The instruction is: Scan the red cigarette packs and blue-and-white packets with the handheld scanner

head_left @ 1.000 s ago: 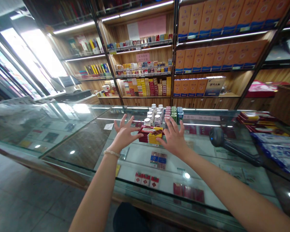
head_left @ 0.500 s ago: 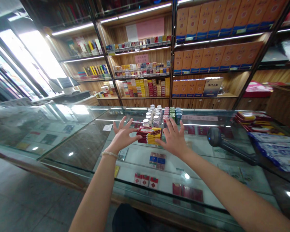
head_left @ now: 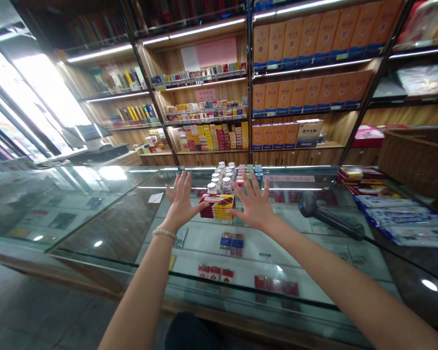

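Observation:
On the glass counter lies a neat stack of chocolate bar packs, dark red on the left and yellow on the right. My left hand is at the stack's left side, fingers spread upward and thumb tip at the red end. My right hand is on the other side, its fingers fanned and its thumb at the yellow end. Neither hand is wrapped round the packs; whether the thumbs press on them I cannot tell. Directly behind the stack stand several white-capped bottles and small pink, green and blue containers.
A black handheld scanner with a cable lies to the right. Beyond it are more red and yellow packs, blue-and-white packages and a wicker basket. Cigarette packs show beneath the glass. Stocked shelves line the wall.
The whole view has shifted slightly, so most things appear further left. My left hand's fingers have straightened upward and drawn closer together. The stack stays between my hands.

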Motion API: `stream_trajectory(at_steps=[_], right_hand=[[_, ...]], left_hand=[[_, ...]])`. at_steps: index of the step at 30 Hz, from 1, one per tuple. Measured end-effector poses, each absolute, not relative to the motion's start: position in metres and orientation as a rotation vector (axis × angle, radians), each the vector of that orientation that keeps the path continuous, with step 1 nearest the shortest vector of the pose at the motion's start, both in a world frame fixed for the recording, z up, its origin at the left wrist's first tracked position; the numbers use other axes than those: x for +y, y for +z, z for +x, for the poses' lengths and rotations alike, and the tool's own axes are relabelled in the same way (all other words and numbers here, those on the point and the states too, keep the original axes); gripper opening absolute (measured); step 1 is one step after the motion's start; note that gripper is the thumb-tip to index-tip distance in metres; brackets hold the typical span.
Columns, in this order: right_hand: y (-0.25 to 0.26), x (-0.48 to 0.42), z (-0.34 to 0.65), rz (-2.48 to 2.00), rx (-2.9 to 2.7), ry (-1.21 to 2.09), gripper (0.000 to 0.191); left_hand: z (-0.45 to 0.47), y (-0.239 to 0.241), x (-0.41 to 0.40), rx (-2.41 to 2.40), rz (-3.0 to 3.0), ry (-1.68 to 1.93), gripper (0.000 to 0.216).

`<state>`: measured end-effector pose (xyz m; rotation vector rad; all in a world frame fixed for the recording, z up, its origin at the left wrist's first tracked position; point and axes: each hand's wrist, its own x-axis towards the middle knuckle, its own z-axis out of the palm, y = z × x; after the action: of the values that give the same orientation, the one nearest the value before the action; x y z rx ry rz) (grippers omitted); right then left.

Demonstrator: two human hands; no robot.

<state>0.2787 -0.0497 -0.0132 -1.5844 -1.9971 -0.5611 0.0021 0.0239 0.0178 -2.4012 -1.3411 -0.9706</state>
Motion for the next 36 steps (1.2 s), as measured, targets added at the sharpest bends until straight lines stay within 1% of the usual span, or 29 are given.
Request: stream_trajectory(at_steps=[3,7,11,14,23,31,36], right_hand=[[-0.008,-0.056,0.291,-1.605,-2.012,-0.569,0.084],[0.0,-0.064,0.318,-1.644,-2.013,-0.633,0.084],[0.006,-0.071,0.349,-1.67,-1.984,-0.687,0.082],[0.01,-0.079,0.371,-1.684,-1.96,-0.706,0.083],[0.019,-0.105,0.425,-1.736,-1.912,-0.775,0.081],[0.026,-0.128,0.46,-1.817,-1.86,-0.769,0.072],[0.019,-0.139,0.477,-1.861,-1.825,-0.759,0.068]], left_hand=[[0.011,0.022,0.025,-1.215,-2.381,-1.0,0.114],[0.029,0.036,0.022,-1.058,-2.448,-0.908,0.107],[0.06,0.048,0.016,-0.999,-2.448,-0.874,0.102],[0.092,0.051,0.01,-0.995,-2.442,-0.868,0.096],[0.176,0.049,-0.013,-0.972,-2.5,-0.941,0.092],[0.22,0.051,-0.027,-1.045,-2.604,-0.964,0.083],[0.24,0.038,-0.038,-1.139,-2.679,-0.983,0.08]])
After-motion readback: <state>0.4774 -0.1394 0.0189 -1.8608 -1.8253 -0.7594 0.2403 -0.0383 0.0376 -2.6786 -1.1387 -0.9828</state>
